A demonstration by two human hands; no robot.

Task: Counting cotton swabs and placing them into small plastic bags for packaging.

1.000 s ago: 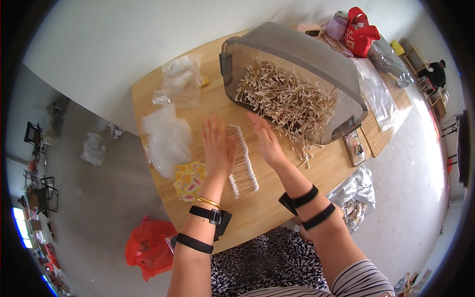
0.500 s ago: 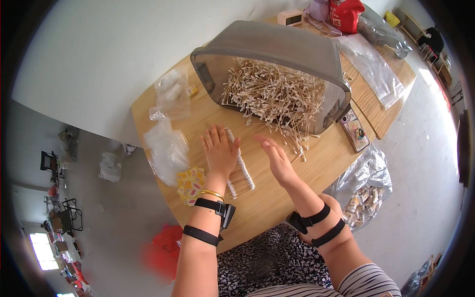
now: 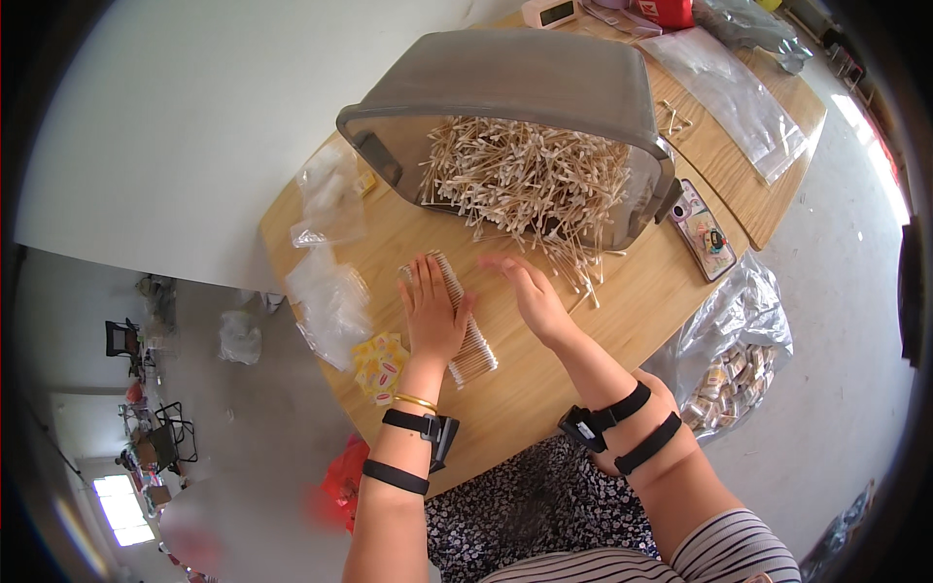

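A neat row of cotton swabs [image 3: 474, 350] lies side by side on the wooden table [image 3: 525, 389]. My left hand [image 3: 433, 319] rests flat over the left part of that row, fingers stretched out and the thumb near its right side. To the right of the row, my right hand [image 3: 537, 301] is held on edge with its fingers extended and nothing in it. Beyond both hands a grey plastic bin [image 3: 505, 83] lies tipped on its side. Loose cotton swabs [image 3: 530, 175] fill its mouth and spill onto the table.
Left of my left hand are clear plastic bags [image 3: 328, 296] and yellow printed cards [image 3: 379, 364]. A phone [image 3: 702, 233] lies at the right table edge. Below it hangs a clear sack [image 3: 734, 379] of small packs. A white clock [image 3: 551, 13] stands at the back.
My right hand has shifted slightly left, closer to the row of swabs. My left hand stays on the row. The whole view has tilted a little.
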